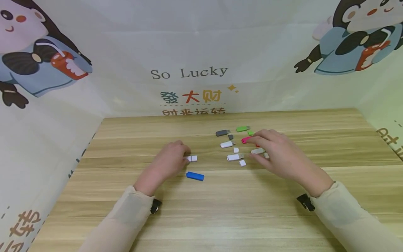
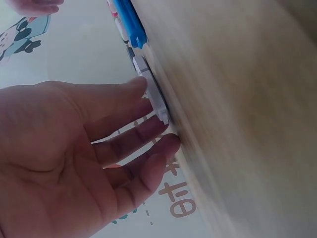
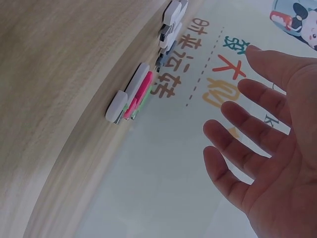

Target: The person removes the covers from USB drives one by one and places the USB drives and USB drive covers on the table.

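Note:
My left hand (image 1: 168, 161) pinches a white USB stick (image 1: 191, 158) low at the table. In the left wrist view, the thumb and fingertips lie on either side of this stick (image 2: 154, 94), its cap end poking out past the thumb. A capped blue USB stick (image 1: 195, 176) lies nearer me. Over the right-hand group hovers my right hand (image 1: 277, 152), fingers spread and relaxed, holding nothing. Below it are a pink USB stick (image 1: 246, 140), partly hidden by the fingers, and a pale grey one (image 1: 257, 151). The right wrist view shows the palm (image 3: 277, 129) apart from the sticks.
Uncapped sticks lie mid-table: dark grey (image 1: 221, 133), green (image 1: 242, 129) and two white ones (image 1: 226, 144), (image 1: 233, 158). Small caps sit beside them, including a green cap (image 1: 250, 133) and a white cap (image 1: 242, 163). A printed cloth (image 1: 195, 42) hangs behind the wooden table (image 1: 207, 217).

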`<state>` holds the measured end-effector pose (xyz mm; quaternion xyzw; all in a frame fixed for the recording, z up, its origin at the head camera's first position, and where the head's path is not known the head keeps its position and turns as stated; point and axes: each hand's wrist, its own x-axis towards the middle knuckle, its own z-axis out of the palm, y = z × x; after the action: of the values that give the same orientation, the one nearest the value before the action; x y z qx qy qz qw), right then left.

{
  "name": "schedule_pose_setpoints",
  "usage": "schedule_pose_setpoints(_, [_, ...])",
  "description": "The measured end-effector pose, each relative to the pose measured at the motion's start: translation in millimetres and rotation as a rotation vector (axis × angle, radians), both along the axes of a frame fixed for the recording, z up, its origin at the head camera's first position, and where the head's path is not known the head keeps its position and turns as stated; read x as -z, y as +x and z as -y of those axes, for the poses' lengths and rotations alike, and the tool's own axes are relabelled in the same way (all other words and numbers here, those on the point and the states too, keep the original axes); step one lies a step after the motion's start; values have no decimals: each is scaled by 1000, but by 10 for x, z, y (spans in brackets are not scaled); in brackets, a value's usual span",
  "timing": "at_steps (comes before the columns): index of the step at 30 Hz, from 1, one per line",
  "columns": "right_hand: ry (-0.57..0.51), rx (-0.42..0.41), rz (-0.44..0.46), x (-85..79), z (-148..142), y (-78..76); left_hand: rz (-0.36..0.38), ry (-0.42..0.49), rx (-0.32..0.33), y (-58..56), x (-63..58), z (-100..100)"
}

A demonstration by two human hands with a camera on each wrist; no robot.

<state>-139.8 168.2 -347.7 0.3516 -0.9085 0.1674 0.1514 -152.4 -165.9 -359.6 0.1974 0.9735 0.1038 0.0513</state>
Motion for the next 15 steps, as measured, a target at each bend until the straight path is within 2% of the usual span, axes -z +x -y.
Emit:
schedule_pose_setpoints(6, [5,9,1,-7,1,8,0,-5,1,-13,24,-8])
schedule_pose_setpoints(15, [3,1,-6,-6,4,8,27,-14,-32,-16,11,-49])
